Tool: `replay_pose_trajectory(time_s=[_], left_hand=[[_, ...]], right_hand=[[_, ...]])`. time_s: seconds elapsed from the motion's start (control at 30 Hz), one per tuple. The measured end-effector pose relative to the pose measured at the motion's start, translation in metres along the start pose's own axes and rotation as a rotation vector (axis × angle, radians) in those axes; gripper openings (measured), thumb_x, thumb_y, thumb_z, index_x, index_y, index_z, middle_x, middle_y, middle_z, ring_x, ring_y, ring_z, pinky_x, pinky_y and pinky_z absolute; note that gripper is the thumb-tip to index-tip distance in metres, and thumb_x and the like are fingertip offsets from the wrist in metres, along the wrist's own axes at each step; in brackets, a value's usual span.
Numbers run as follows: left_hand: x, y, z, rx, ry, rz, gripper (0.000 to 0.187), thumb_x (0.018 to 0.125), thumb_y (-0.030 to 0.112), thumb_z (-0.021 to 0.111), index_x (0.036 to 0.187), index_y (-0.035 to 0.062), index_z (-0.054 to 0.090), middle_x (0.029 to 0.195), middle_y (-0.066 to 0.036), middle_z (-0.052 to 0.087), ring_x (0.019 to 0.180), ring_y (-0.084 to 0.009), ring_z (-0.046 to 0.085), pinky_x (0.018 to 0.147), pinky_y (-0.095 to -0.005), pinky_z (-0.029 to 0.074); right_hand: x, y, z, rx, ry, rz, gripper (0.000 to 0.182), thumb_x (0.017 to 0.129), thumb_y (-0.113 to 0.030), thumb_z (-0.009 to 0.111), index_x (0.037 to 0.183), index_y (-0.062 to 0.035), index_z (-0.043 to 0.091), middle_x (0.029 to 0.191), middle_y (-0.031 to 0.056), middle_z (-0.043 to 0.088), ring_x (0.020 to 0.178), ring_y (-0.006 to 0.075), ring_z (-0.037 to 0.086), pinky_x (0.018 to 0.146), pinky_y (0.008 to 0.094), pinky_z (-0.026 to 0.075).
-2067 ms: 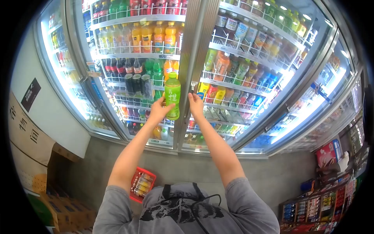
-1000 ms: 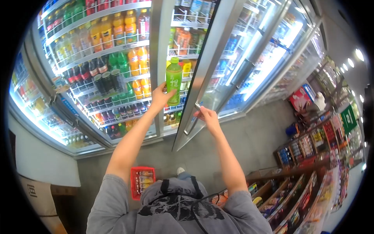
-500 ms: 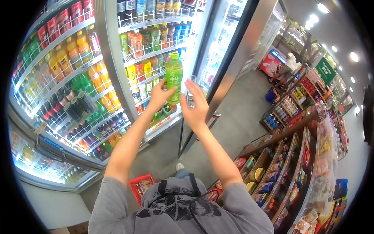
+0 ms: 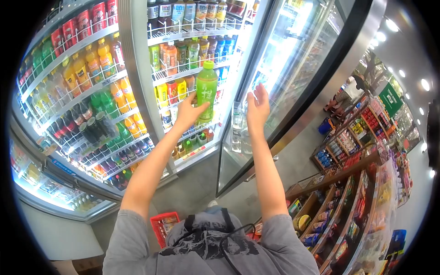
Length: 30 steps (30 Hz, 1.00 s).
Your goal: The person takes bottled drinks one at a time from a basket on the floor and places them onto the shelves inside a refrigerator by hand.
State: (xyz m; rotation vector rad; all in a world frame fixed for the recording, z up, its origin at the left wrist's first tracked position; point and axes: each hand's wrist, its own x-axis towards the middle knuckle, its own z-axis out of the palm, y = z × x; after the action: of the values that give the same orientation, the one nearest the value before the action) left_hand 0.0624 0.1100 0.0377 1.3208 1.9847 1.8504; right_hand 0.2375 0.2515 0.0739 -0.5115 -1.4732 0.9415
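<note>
My left hand (image 4: 185, 113) grips a green drink bottle (image 4: 206, 89) with a green cap, held upright in front of the open cooler's wire shelves (image 4: 183, 34). My right hand (image 4: 257, 107) is raised with fingers spread, flat against the inner side of the open glass cooler door (image 4: 275, 87), holding nothing. The shelves behind the bottle carry rows of colourful bottles.
A closed cooler (image 4: 78, 87) full of orange, green and dark bottles stands at left. A red basket (image 4: 162, 225) with drinks sits on the floor by my feet. Snack racks (image 4: 348, 197) line the right aisle, where a person (image 4: 355, 87) stands far off.
The cooler door has swung wide open. My right hand left the handle and now presses flat on the door's inside. The green bottle stayed in my left hand, nearer the shelves.
</note>
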Motion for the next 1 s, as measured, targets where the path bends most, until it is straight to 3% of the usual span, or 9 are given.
replay_pose_trajectory(time_s=[0.2,0.3,0.47,0.53,0.63,0.77,0.9,1.0], left_hand=[[0.038,-0.007,0.044,-0.064,-0.027,-0.002,0.061,0.079,0.026,0.077,0.129,-0.0043,0.058,0.110,-0.018,0.071,0.102,-0.0238,0.068,0.089,-0.0336,0.052],[0.056,-0.013,0.075,-0.126,-0.093,0.005,0.060,0.080,0.027,0.077,0.129,-0.0028,0.058,0.109,-0.017,0.071,0.103,-0.0241,0.068,0.088,-0.0342,0.052],[0.077,-0.026,0.135,-0.183,-0.182,-0.003,0.059,0.080,0.030,0.077,0.127,-0.0015,0.060,0.109,-0.017,0.071,0.101,-0.0247,0.069,0.087,-0.0355,0.053],[0.085,-0.033,0.155,-0.153,-0.187,0.042,0.062,0.080,0.032,0.077,0.128,-0.0017,0.059,0.110,-0.018,0.071,0.100,-0.0253,0.069,0.086,-0.0354,0.053],[0.091,-0.028,0.175,-0.126,-0.234,0.017,0.066,0.079,0.034,0.077,0.130,-0.0020,0.057,0.109,-0.018,0.071,0.100,-0.0246,0.069,0.087,-0.0357,0.053],[0.109,-0.036,0.189,-0.058,-0.218,0.030,0.065,0.078,0.036,0.077,0.129,-0.0011,0.058,0.107,-0.017,0.071,0.099,-0.0251,0.070,0.086,-0.0353,0.054],[0.131,-0.050,0.182,-0.058,-0.135,0.096,0.062,0.078,0.036,0.078,0.127,0.0008,0.060,0.105,-0.016,0.072,0.096,-0.0248,0.070,0.084,-0.0353,0.054],[0.142,-0.042,0.154,-0.035,-0.118,-0.009,0.061,0.078,0.036,0.078,0.126,0.0020,0.061,0.104,-0.016,0.072,0.094,-0.0247,0.071,0.082,-0.0352,0.054]], right_hand=[[0.026,0.011,-0.035,-0.026,-0.003,0.037,0.055,0.094,-0.016,0.065,0.142,0.0006,0.045,0.140,0.0203,0.051,0.126,0.0285,0.053,0.106,0.0390,0.044],[0.039,0.025,-0.070,-0.005,-0.114,0.109,0.052,0.093,-0.019,0.067,0.138,0.0017,0.050,0.135,0.0186,0.057,0.120,0.0253,0.059,0.102,0.0340,0.045],[0.071,0.049,-0.139,-0.104,-0.183,0.138,0.053,0.094,-0.021,0.067,0.139,0.0002,0.050,0.137,0.0169,0.055,0.122,0.0241,0.057,0.101,0.0341,0.045],[0.084,0.054,-0.160,-0.194,-0.317,0.133,0.056,0.091,-0.020,0.070,0.140,-0.0016,0.049,0.137,0.0167,0.055,0.125,0.0234,0.055,0.097,0.0350,0.050],[0.104,0.069,-0.170,-0.147,-0.224,0.158,0.058,0.091,-0.020,0.070,0.142,-0.0040,0.048,0.137,0.0154,0.056,0.125,0.0237,0.055,0.097,0.0351,0.050],[0.119,0.102,-0.132,-0.244,-0.224,0.131,0.059,0.091,-0.020,0.070,0.143,-0.0048,0.046,0.137,0.0160,0.055,0.123,0.0235,0.056,0.097,0.0347,0.050],[0.127,0.125,-0.067,-0.084,-0.464,0.147,0.058,0.092,-0.021,0.069,0.143,-0.0050,0.046,0.133,0.0166,0.059,0.117,0.0231,0.060,0.095,0.0339,0.050],[0.138,0.137,-0.014,0.077,-0.586,0.176,0.058,0.092,-0.022,0.069,0.142,-0.0033,0.046,0.126,0.0169,0.063,0.111,0.0221,0.064,0.091,0.0336,0.051]])
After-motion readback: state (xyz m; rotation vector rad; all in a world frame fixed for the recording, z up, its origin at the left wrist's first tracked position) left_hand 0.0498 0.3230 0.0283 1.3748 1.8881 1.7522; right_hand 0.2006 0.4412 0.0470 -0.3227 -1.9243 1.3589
